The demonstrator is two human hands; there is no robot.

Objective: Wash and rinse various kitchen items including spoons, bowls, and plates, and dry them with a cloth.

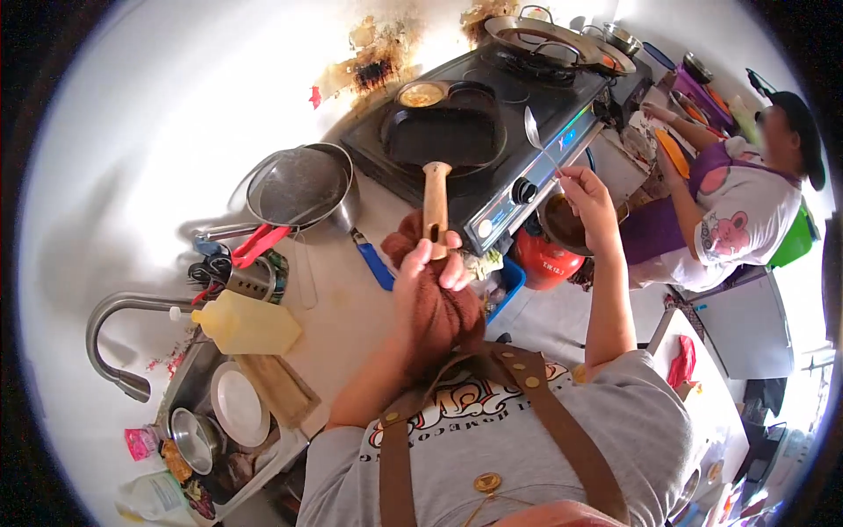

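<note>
My left hand grips the end of the wooden handle of a dark divided frying pan. A bunched brown cloth lies against that same hand. The pan rests on the near end of a black gas stove. One round well of it holds a yellowish food, while the large rectangular section looks dark and bare. Raised beside the stove's front panel, my right hand pinches the handle of a metal spoon, its bowl above the stove edge near the pan.
A wide pan stands farther along the stove. Left are a strainer on a pot, red-handled tongs, a blue-handled utensil, a yellow bottle and a sink with a bowl. A co-worker works at right.
</note>
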